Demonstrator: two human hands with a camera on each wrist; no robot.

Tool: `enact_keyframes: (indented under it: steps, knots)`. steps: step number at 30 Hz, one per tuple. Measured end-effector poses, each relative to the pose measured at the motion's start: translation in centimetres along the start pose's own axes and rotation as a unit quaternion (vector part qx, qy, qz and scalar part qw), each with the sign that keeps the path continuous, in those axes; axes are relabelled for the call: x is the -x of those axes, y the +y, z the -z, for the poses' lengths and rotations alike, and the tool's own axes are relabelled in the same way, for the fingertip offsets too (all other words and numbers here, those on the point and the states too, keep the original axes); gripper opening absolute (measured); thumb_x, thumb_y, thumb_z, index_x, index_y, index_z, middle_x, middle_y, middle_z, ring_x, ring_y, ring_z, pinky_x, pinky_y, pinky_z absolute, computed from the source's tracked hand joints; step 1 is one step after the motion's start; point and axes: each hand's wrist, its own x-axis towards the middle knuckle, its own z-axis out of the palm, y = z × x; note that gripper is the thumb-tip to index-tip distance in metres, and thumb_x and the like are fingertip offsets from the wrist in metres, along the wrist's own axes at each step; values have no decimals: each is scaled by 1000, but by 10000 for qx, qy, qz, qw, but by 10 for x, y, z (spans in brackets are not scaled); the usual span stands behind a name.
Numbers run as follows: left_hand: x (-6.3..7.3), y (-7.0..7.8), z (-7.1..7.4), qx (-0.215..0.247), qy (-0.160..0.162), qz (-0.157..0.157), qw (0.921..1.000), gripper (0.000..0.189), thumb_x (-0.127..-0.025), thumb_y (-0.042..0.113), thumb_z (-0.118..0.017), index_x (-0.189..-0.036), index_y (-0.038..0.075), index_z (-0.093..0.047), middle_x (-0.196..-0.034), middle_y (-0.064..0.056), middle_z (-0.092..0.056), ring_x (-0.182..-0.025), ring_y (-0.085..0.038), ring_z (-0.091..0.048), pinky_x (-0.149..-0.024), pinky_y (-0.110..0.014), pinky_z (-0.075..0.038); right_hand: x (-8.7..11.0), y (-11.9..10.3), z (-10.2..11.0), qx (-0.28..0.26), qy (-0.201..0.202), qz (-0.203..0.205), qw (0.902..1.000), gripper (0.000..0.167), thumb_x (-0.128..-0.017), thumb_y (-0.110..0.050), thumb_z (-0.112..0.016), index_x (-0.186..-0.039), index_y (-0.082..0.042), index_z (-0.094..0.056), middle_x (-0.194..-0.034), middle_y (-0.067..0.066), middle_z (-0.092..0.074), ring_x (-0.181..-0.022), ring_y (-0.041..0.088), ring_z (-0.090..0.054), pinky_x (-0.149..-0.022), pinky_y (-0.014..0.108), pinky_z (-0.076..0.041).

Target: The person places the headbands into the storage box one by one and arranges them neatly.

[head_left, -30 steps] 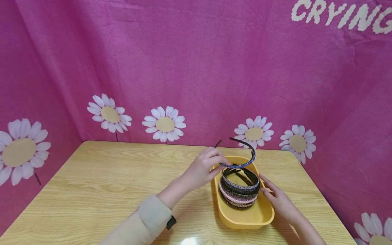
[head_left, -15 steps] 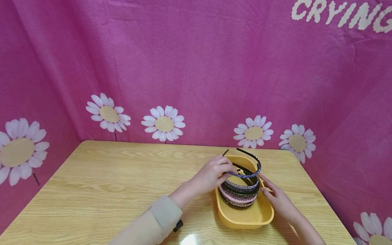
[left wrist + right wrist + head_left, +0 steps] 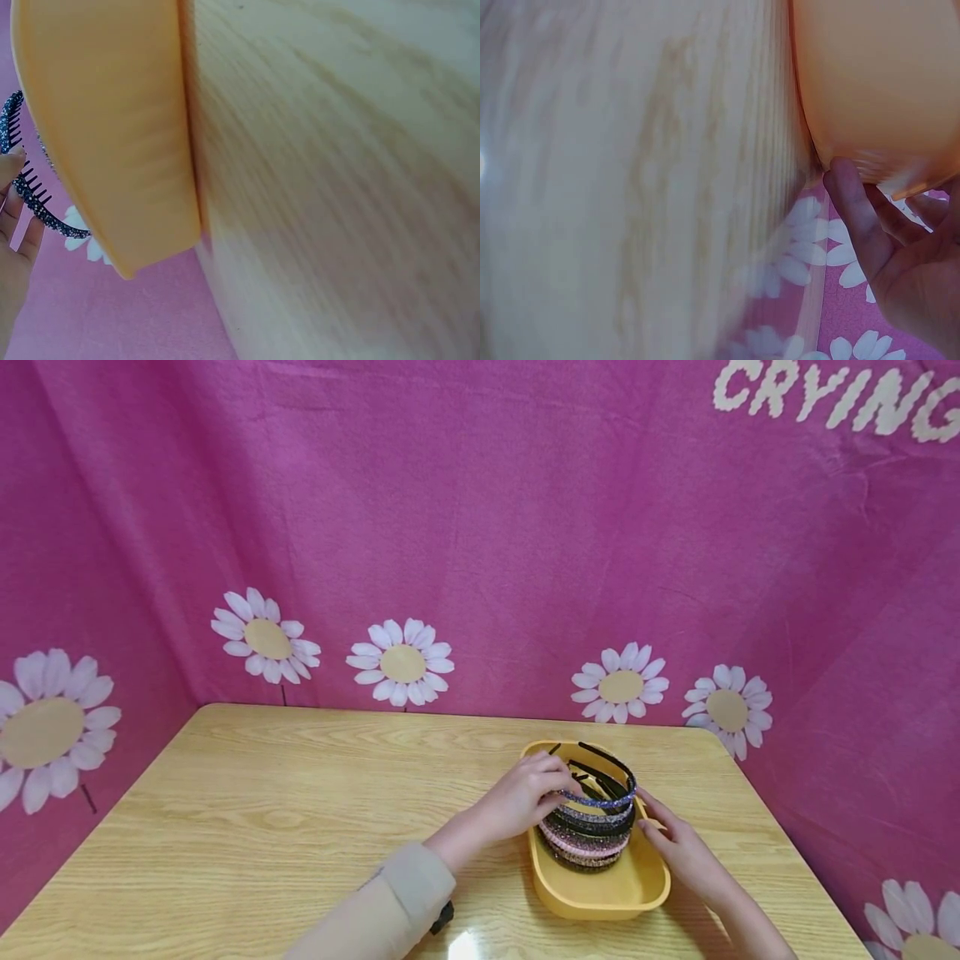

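Note:
My left hand (image 3: 521, 797) pinches a blue glittery toothed headband (image 3: 603, 803) at its left side, over the back part of a yellow plastic tub (image 3: 596, 910). Close beneath that headband, a stack of headbands (image 3: 588, 843) in silver, black, pink and bronze fills the tub's middle. In the left wrist view the fingertips (image 3: 13, 157) grip the sparkly band, its comb teeth showing beyond the tub's rim. My right hand (image 3: 686, 856) rests along the tub's right outer wall with fingers extended; in the right wrist view a digit touches the wall (image 3: 877, 90) from outside.
The tub stands on the right part of a wood-grain table (image 3: 262, 827). Behind the table hangs a pink cloth (image 3: 480, 527) printed with white daisies. A small black object (image 3: 442, 917) shows beside the left sleeve (image 3: 390, 902).
My left hand has moved right and down with the blue headband, lowering it from above the tub onto the top of the stack. The right hand and the tub have stayed put.

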Motion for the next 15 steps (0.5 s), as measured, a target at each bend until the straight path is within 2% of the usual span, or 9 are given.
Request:
enact_keyframes:
  steps: [6, 15]
  knots:
    - [2, -2, -6, -17, -122, 124, 9998, 25, -81, 7, -70, -101, 22, -70, -100, 7, -62, -97, -8, -52, -93, -20, -41, 0, -1, -1, -71, 27, 40, 10000, 49, -99, -14, -47, -145, -2, -32, -129, 33, -49, -109, 40, -58, -85, 24, -50]
    - [4, -3, -8, -67, -187, 121, 9997, 24, -82, 8, -69, -102, 22, -70, -100, 6, -63, -95, -8, -53, -92, -18, -41, 1, -1, -1, -159, -9, -72, 9998, 50, -99, -15, -48, -144, -1, -33, -128, 33, -48, -107, 39, -59, -81, 19, -47]
